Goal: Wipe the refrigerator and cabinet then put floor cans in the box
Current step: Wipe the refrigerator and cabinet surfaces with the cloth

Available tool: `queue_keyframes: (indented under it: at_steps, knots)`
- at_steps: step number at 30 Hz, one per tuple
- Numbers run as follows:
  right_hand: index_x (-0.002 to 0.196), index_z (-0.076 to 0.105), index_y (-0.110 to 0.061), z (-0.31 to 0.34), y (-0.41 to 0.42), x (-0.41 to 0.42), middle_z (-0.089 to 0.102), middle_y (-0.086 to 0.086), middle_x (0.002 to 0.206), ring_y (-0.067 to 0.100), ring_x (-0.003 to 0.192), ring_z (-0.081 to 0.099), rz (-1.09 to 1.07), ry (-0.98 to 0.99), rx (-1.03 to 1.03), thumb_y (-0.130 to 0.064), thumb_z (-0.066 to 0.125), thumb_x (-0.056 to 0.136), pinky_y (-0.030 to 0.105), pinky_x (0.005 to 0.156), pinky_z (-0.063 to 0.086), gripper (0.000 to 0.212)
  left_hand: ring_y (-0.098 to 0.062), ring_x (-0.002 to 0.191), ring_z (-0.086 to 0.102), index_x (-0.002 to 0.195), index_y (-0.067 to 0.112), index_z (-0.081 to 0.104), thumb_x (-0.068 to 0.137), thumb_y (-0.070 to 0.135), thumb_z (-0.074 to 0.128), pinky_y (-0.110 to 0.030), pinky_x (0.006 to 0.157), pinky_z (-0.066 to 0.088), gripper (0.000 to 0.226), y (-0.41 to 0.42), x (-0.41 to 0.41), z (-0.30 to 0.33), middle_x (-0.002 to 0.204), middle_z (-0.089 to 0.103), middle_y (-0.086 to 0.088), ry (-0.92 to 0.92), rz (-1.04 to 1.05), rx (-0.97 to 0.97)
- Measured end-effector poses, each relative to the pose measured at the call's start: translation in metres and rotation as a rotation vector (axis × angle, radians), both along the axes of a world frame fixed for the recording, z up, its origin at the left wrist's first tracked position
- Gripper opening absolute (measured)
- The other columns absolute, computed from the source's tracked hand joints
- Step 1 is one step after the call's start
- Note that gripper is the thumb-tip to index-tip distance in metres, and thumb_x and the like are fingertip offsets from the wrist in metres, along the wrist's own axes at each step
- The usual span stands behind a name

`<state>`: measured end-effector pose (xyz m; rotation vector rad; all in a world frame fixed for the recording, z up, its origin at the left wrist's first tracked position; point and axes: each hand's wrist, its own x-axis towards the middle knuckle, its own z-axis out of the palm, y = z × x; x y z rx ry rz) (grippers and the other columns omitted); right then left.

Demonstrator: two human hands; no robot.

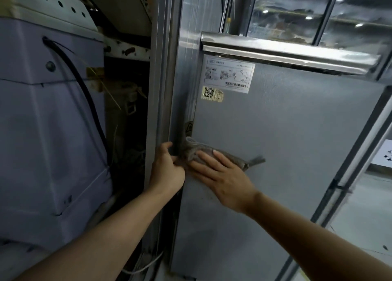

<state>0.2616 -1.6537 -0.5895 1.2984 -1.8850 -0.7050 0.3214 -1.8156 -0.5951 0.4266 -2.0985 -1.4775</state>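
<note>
The grey refrigerator side panel [286, 132] fills the middle and right of the head view. A grey-brown cloth [195, 151] lies flat against the panel near its left edge. My right hand [220, 174] presses the cloth onto the panel with straight fingers. My left hand [167, 170] is at the panel's left corner post, its curled fingers pinching the cloth's left end. One corner of the cloth sticks out to the right past my right hand.
A pale lavender appliance [53, 121] with a black cable [84, 89] stands at left, a dark cluttered gap beside it. A steel ledge [286, 51] juts out above the panel, glass doors [297, 11] above it. White label [229, 75] and QR sticker [212, 93] are on the panel.
</note>
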Motion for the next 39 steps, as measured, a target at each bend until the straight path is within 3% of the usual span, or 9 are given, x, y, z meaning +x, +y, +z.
queue_keyframes:
  at_steps: [3, 7, 11, 13, 17, 21, 27, 33, 39]
  knots:
    - [0.138, 0.047, -0.022, 0.022, 0.014, -0.003, 0.044, -0.003, 0.146, 0.022, 0.138, 0.034, 0.004, 0.039, 0.020, -0.024, 0.030, 0.084, 0.040, 0.115, 0.003, 0.057, -0.022, 0.101, 0.060, 0.133, 0.014, 0.041, 0.082, -0.008, 0.051, -0.037, 0.094, 0.047, 0.056, 0.008, 0.008, 0.004, 0.115, 0.062, -0.007, 0.012, -0.073, -0.059]
    - [0.143, 0.039, -0.021, 0.077, 0.037, -0.017, 0.039, 0.001, 0.149, 0.025, 0.142, 0.023, 0.031, 0.058, -0.255, -0.019, 0.034, 0.086, 0.041, 0.116, 0.005, 0.057, -0.009, 0.099, 0.054, 0.129, 0.020, 0.044, 0.079, -0.008, 0.052, -0.026, 0.085, 0.046, 0.058, 0.021, 0.009, 0.032, 0.111, 0.053, 0.012, 0.183, -0.058, -0.164]
    - [0.148, 0.024, -0.022, 0.070, 0.054, -0.019, 0.021, -0.001, 0.155, 0.024, 0.145, 0.007, -0.028, 0.012, -0.446, -0.020, 0.033, 0.089, 0.041, 0.118, 0.000, 0.060, -0.016, 0.129, 0.038, 0.141, 0.019, 0.033, 0.078, -0.007, 0.049, -0.025, 0.108, 0.032, 0.070, 0.045, 0.011, 0.040, 0.144, 0.034, 0.000, 0.211, 0.019, -0.319]
    - [0.145, 0.031, -0.020, 0.032, 0.065, -0.013, 0.033, 0.001, 0.151, 0.027, 0.143, 0.014, -0.040, -0.010, -0.392, -0.019, 0.036, 0.084, 0.041, 0.117, 0.000, 0.062, -0.017, 0.141, 0.020, 0.146, 0.017, 0.024, 0.080, -0.007, 0.048, -0.017, 0.111, 0.016, 0.074, 0.056, 0.014, 0.031, 0.155, 0.013, -0.004, 0.170, 0.012, -0.409]
    - [0.138, 0.044, -0.019, -0.024, 0.100, 0.000, 0.049, 0.000, 0.142, 0.030, 0.134, 0.041, -0.096, -0.021, -0.075, -0.018, 0.034, 0.076, 0.041, 0.113, 0.008, 0.063, -0.018, 0.146, -0.001, 0.149, 0.020, 0.011, 0.082, -0.006, 0.049, -0.031, 0.118, 0.013, 0.081, 0.070, 0.019, 0.011, 0.157, -0.014, 0.001, 0.113, -0.015, -0.540]
    - [0.135, 0.050, -0.015, 0.017, 0.125, -0.011, 0.049, 0.004, 0.142, 0.031, 0.133, 0.040, -0.058, -0.005, -0.211, -0.010, 0.033, 0.076, 0.039, 0.113, 0.009, 0.062, -0.018, 0.146, 0.001, 0.149, 0.019, 0.007, 0.081, -0.004, 0.049, -0.033, 0.116, 0.011, 0.083, 0.088, 0.018, 0.012, 0.158, -0.010, 0.002, 0.122, -0.014, -0.714]
    - [0.148, 0.025, -0.016, 0.052, 0.149, -0.026, 0.018, 0.001, 0.155, 0.026, 0.144, 0.006, -0.043, -0.011, -0.528, -0.011, 0.037, 0.085, 0.041, 0.118, 0.000, 0.064, -0.022, 0.143, 0.012, 0.147, 0.014, 0.017, 0.074, -0.006, 0.049, -0.025, 0.114, 0.003, 0.082, 0.122, 0.001, 0.029, 0.159, 0.002, 0.000, 0.215, 0.025, -0.729]
    - [0.146, 0.027, -0.015, -0.039, 0.175, -0.010, 0.039, 0.009, 0.148, 0.034, 0.141, 0.019, -0.143, -0.013, -0.402, -0.021, 0.034, 0.081, 0.043, 0.115, 0.008, 0.066, -0.020, 0.138, 0.014, 0.146, 0.013, 0.022, 0.068, -0.007, 0.049, -0.031, 0.113, 0.016, 0.085, 0.140, 0.001, 0.016, 0.159, 0.006, 0.000, 0.210, -0.035, -0.818]
    - [0.142, 0.037, -0.006, 0.023, 0.188, -0.016, 0.035, 0.016, 0.149, 0.038, 0.138, 0.027, -0.129, 0.041, -0.702, -0.011, 0.032, 0.084, 0.043, 0.116, 0.012, 0.058, -0.020, 0.131, 0.023, 0.140, 0.010, 0.034, 0.063, -0.006, 0.049, -0.032, 0.110, 0.024, 0.080, 0.169, -0.008, 0.037, 0.154, 0.023, -0.003, 0.261, -0.051, -0.865]
